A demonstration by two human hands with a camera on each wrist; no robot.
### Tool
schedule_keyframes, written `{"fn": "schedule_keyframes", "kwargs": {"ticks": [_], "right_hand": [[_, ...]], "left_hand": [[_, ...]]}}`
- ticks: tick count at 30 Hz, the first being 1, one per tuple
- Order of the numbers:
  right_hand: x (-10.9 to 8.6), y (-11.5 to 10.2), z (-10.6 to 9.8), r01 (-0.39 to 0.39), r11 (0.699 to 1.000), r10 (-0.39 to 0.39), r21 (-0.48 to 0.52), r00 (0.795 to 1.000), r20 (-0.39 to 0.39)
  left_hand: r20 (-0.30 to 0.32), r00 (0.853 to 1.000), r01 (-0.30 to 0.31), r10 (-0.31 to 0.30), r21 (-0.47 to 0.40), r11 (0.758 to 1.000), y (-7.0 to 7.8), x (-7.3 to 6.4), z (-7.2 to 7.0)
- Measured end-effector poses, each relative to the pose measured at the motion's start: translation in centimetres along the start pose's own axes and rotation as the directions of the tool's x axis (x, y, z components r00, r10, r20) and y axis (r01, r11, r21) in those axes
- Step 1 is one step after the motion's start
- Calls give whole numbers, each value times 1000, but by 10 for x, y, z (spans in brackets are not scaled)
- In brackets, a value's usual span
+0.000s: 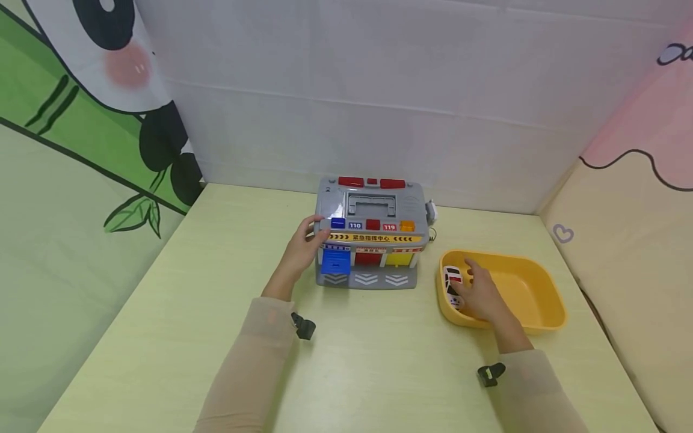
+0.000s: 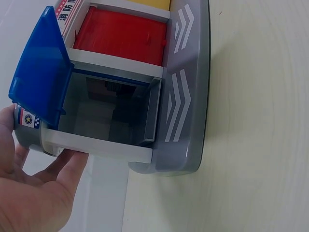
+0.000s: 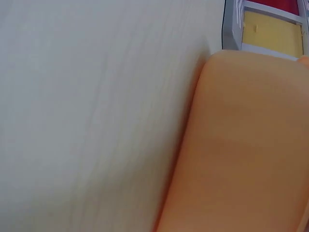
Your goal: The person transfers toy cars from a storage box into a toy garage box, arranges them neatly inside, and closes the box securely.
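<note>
A grey toy garage (image 1: 372, 240) with a carry handle stands on the table. Its blue door (image 2: 42, 67) is swung up, showing a hollow bay; the red door (image 2: 120, 36) beside it is down. My left hand (image 1: 299, 252) grips the garage's upper left corner, thumb over the front edge, fingers around the side. At the left of a yellow tray (image 1: 527, 291) lies a white toy car (image 1: 453, 300) with dark windows and red marks. Over it is my right hand (image 1: 482, 294), fingers spread, thumb at the car; contact is unclear. The right wrist view hides this hand.
The yellow door (image 1: 399, 259) of the garage is down. A grey piece (image 1: 431, 211) and a coiled cord (image 1: 432, 235) hang at the garage's right side. Behind the table (image 1: 346, 361) rises a pale cloth wall (image 1: 368, 108).
</note>
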State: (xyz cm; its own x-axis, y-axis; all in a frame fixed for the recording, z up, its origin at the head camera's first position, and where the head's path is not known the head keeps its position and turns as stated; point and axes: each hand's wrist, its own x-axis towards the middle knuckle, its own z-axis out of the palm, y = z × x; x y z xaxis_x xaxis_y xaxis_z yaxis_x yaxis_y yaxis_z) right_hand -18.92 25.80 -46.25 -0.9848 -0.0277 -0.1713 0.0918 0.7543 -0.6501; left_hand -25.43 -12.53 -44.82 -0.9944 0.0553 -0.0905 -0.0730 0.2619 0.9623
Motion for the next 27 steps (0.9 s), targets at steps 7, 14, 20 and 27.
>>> {"fn": "schedule_keyframes", "kwargs": {"ticks": [7,14,20,27], "right_hand": [[3,8,-3,-46,999,44,13,993,109],[10,14,-1,-33,998,23,56,985,172],[14,16,-2,-44,997,29,71,978,208],[20,18,-5,-49,993,23,104,972,232]], "left_hand": [[0,1000,5,-5,-11,1000,0,0,1],[-4,1000,13,-13,-7,1000,0,0,1],[-4,1000,15,-15,-11,1000,-2,1,1],[-9,1000,21,-21,-11,1000,-2,1,1]]}}
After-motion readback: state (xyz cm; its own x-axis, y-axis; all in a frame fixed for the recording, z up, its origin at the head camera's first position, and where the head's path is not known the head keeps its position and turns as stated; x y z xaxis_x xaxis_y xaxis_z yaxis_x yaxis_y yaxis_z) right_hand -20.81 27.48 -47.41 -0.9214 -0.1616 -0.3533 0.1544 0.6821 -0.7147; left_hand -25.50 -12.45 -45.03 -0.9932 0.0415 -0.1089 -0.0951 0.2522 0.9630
